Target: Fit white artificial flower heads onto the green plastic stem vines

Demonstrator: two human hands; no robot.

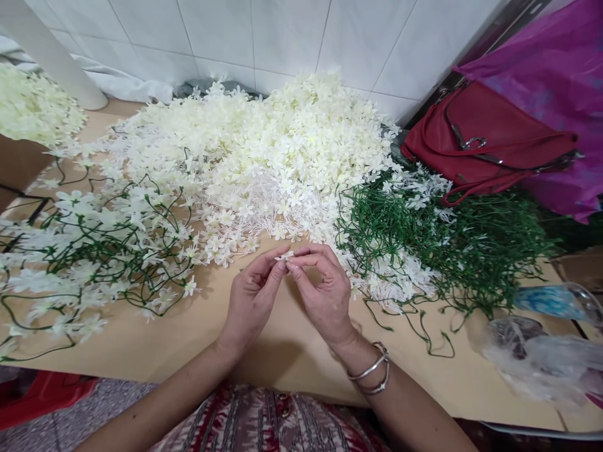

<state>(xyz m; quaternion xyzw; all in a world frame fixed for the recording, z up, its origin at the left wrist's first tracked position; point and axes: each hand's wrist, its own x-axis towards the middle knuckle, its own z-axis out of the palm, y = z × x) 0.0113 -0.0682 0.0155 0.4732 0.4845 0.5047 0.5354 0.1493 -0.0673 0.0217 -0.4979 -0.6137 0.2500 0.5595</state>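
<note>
A small white artificial flower point(284, 257) is pinched between the fingertips of both hands, over the front middle of the table. My left hand point(257, 295) and my right hand point(323, 289) meet at it, thumbs and forefingers closed. Fingers cover much of the flower, and I cannot tell if a stem is in it. Just beyond lies a big heap of loose cream-white flowers point(282, 138). On the left spreads a pile of white flowers joined to green stems point(122, 251). To the right are bare green plastic stems point(386, 213), with some white flowers among them.
A red handbag point(494, 138) and a purple bag point(560, 63) stand at the back right. Clear plastic bags point(546, 358) lie at the right edge of the table point(198, 345). A tiled wall point(292, 37) closes off the back, and a white pole point(61, 56) rises at the left.
</note>
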